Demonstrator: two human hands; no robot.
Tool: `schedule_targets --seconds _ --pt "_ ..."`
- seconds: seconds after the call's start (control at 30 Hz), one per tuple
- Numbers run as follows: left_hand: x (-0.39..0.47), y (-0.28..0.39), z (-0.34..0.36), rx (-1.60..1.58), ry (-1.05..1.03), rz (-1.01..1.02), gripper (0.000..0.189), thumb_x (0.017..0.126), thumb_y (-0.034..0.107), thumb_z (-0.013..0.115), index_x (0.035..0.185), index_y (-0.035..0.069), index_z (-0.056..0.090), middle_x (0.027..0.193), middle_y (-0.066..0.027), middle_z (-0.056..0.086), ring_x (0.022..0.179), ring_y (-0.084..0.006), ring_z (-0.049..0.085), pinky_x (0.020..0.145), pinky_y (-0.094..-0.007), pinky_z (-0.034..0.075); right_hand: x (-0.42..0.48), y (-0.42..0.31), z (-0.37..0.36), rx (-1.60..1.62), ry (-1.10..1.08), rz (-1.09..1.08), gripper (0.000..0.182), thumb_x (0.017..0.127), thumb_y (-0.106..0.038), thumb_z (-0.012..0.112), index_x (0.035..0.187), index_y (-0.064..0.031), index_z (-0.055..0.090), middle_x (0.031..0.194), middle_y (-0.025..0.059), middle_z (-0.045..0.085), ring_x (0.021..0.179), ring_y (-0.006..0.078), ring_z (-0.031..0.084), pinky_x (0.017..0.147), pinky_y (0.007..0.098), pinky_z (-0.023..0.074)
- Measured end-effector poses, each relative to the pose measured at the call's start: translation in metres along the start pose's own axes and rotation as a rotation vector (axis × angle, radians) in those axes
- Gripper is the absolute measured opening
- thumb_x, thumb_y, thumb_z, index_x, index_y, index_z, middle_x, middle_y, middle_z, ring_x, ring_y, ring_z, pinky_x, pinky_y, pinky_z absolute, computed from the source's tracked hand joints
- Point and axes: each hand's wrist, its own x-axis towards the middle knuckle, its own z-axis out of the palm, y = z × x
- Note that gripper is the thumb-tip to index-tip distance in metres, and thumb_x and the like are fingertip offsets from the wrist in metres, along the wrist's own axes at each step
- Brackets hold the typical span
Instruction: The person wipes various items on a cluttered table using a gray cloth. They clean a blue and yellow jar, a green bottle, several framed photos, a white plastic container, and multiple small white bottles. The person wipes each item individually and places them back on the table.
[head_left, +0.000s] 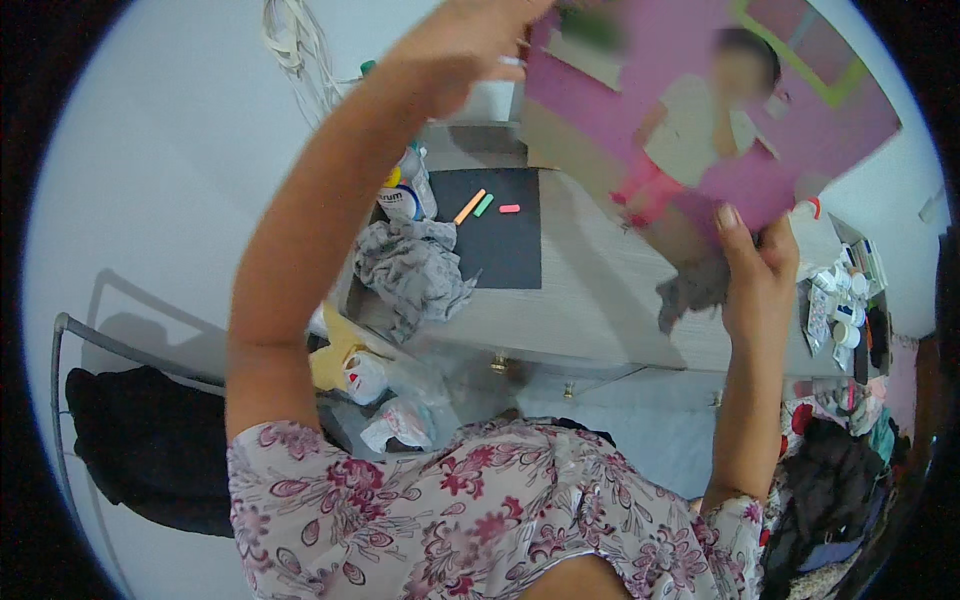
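Raised in front of me is a large mirror-like panel (577, 112), tilted, showing a pink wall and a person with a blurred face. My right hand (757, 255) grips its lower edge, with the thumb on the front. At the panel's upper left edge, my left hand (465, 52) closes on it; some fingers are cut off by the frame's top. A piece of grey cloth (694, 296) shows beside my right hand, below the panel; whether the hand holds it I cannot tell.
On the dresser top (600, 300) lie a black sheet (495, 255) with three chalk-like sticks (484, 205), a crumpled grey cloth (412, 270) and a plastic bottle (409, 187). Tubes and jars (844, 300) crowd the right end. A chair with black fabric (150, 450) stands left.
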Motion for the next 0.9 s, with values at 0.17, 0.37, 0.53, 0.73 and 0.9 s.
schedule_targets --seconds 0.17,0.37,0.53,0.73,0.9 --pt "0.014 0.030 -0.074 0.014 -0.065 0.057 0.041 0.096 0.032 0.048 0.119 -0.002 0.054 0.114 -0.0166 0.059 0.099 -0.0229 0.060 0.087 -0.0359 0.052 0.049 0.002 0.057 0.108 -0.020 -0.123 0.030 0.085 -0.018 0.064 0.105 0.0028 0.058 0.094 0.0061 0.063 0.085 0.0119 0.054 0.080 0.0271 0.0429" --pt "0.055 0.012 -0.153 0.021 -0.115 0.029 0.034 0.093 0.026 0.056 0.114 0.000 0.059 0.109 -0.0110 0.062 0.090 -0.0183 0.064 0.075 -0.0294 0.058 0.096 0.018 0.121 0.236 -0.077 -0.174 0.027 0.087 -0.015 0.062 0.106 0.0037 0.058 0.093 0.0081 0.064 0.084 0.0127 0.056 0.079 0.0281 0.0447" --pt "0.093 -0.044 -0.218 0.153 -0.161 0.041 0.040 0.095 0.031 0.052 0.119 0.000 0.054 0.110 -0.0095 0.061 0.095 -0.0135 0.062 0.080 -0.0259 0.056 0.121 0.044 0.167 0.186 -0.124 -0.065 0.033 0.086 -0.013 0.062 0.114 0.0032 0.055 0.095 0.0092 0.066 0.086 0.0143 0.059 0.079 0.0298 0.0467" --pt "0.103 -0.107 -0.267 0.090 -0.302 0.009 0.039 0.094 0.030 0.055 0.117 -0.002 0.054 0.108 -0.0102 0.061 0.092 -0.0132 0.064 0.084 -0.0269 0.055 0.127 0.077 0.215 0.202 -0.176 -0.109 0.034 0.086 -0.011 0.061 0.116 0.0037 0.054 0.098 0.0117 0.067 0.090 0.0168 0.060 0.082 0.0307 0.0464" --pt "0.090 -0.151 -0.261 0.097 -0.250 0.021 0.036 0.093 0.038 0.055 0.101 0.003 0.062 0.086 -0.0050 0.062 0.077 -0.0097 0.064 0.088 -0.0297 0.052 0.129 0.116 0.241 0.168 -0.200 -0.168 0.035 0.086 -0.013 0.062 0.115 0.0042 0.054 0.098 0.0170 0.067 0.089 0.0223 0.063 0.081 0.0335 0.0470"
